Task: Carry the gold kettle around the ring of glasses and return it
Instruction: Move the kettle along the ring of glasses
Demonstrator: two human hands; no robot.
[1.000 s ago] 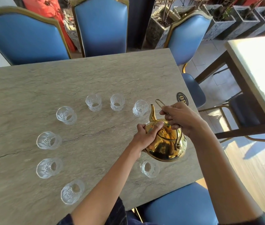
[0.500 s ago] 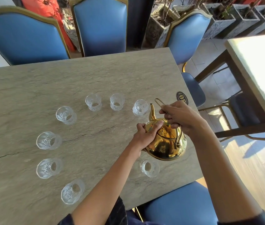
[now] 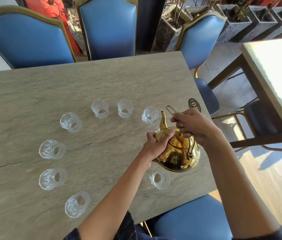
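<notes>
The gold kettle [image 3: 178,153] hangs just above the stone table [image 3: 84,84] at the right side of the ring, spout pointing away from me toward the far-right glass [image 3: 150,115]. My right hand [image 3: 193,126] grips its wire handle from above. My left hand [image 3: 155,144] cups the kettle's left side, thumb on the shoulder near the lid. Several clear cut glasses form the ring: one [image 3: 160,180] sits right below the kettle, others [image 3: 100,108] [image 3: 52,149] curve round the back and left.
Blue gold-trimmed chairs [image 3: 109,26] stand along the far edge, another seat [image 3: 193,219] is below me. A round black coaster [image 3: 194,105] lies by the table's right edge. A second table [image 3: 275,80] stands to the right across a floor gap.
The kettle and both hands have crept slightly away from me, toward the far-right glass. The glasses stay put.
</notes>
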